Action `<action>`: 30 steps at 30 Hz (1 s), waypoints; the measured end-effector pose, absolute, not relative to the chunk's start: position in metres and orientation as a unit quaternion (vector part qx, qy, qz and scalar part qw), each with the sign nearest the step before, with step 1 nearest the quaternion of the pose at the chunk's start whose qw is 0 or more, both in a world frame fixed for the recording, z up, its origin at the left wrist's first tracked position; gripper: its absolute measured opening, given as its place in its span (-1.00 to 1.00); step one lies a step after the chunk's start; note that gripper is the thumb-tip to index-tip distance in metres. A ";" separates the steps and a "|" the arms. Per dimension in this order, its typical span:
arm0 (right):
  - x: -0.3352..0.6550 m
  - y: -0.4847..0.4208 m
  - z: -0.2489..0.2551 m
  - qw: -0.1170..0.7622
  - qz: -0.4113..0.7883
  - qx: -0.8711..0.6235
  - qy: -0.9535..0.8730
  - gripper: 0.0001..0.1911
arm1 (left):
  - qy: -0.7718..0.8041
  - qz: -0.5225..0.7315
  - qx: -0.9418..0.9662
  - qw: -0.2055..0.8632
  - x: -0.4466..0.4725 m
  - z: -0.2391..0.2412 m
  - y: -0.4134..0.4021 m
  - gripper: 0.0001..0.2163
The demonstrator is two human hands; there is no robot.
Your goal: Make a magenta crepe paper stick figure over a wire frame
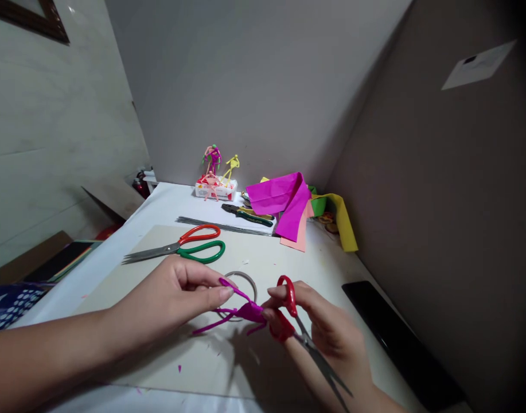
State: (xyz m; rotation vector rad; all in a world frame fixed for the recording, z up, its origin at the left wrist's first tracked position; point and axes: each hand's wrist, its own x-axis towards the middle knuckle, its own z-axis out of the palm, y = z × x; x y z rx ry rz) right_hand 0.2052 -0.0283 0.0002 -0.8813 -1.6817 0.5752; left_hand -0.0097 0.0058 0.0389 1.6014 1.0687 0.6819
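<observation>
Between both hands, above the board, is a magenta paper-wrapped figure (249, 311) with thin limbs. My left hand (180, 289) pinches the end of one limb between thumb and fingers. At the body of the figure, the fingertips of my right hand (331, 327) are closed on it. Small red-handled scissors (303, 332) hang on the right hand's fingers through the loops, blades pointing down toward me. Behind the figure a grey tape ring (245, 278) lies on the board, partly hidden. Larger scissors (176, 246) with one orange and one green handle lie beyond my left hand.
Several small wrapped figures (213, 158) are on and around a white-and-red box (215, 188) at the back. Pliers (249, 214), dark wires (223, 226) and magenta paper strips (284, 201) lie nearby. A black flat object (396, 338) lies at right. Paper scraps dot the board (151, 344).
</observation>
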 end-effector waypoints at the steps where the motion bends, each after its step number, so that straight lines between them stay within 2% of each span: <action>1: 0.204 -0.029 0.000 0.548 0.248 -0.370 -0.708 -0.69 | 0.449 0.282 0.654 0.540 -0.009 0.040 0.005 -0.83; 4: 0.203 -0.032 0.003 0.535 0.304 -0.374 -0.694 -0.76 | 0.467 0.277 0.611 0.576 -0.010 0.044 0.004 -0.83; 7: 0.206 -0.030 0.008 0.496 0.441 -0.383 -0.643 -0.86 | 0.470 0.283 0.597 0.586 -0.012 0.045 0.002 -0.79; 9: 0.209 -0.025 0.011 0.469 0.515 -0.396 -0.598 -0.83 | 0.468 0.278 0.596 0.590 -0.014 0.044 0.001 -0.77; 11: 0.212 -0.019 0.012 0.431 0.534 -0.422 -0.593 -0.81 | 0.463 0.273 0.597 0.596 -0.014 0.044 0.000 -0.76; 14: 0.213 -0.013 0.010 0.342 0.487 -0.456 -0.662 -0.80 | 0.454 0.269 0.600 0.601 -0.014 0.043 -0.001 -0.77; 20: 0.218 -0.017 0.008 0.175 0.242 -0.451 -0.841 -0.91 | 0.451 0.260 0.620 0.587 -0.014 0.043 -0.001 -0.74; 24: 0.221 -0.020 0.012 0.134 0.224 -0.442 -0.858 -0.92 | 0.453 0.255 0.628 0.580 -0.013 0.044 -0.002 -0.76; 30: 0.220 -0.020 0.016 0.121 0.218 -0.448 -0.858 -0.89 | 0.469 0.240 0.631 0.570 -0.010 0.044 -0.001 -0.81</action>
